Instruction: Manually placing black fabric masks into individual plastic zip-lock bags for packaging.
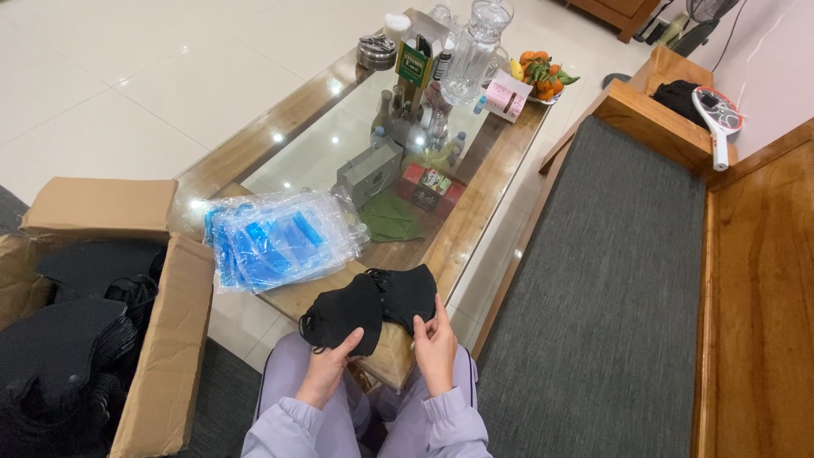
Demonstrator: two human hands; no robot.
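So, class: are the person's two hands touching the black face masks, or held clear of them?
Touching. The head view shows the left hand with fingers wrapped over the lower edge of the black face masks, and the right hand pinching their right side.

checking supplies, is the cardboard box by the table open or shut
Open: the cardboard box has its flaps folded out, and stacked black masks show inside.

A big brown cardboard box sits open on the floor at the left. Clear bags with blue strips lie piled on the table (near its front edge). Farther back stand a green carton and a pink box.
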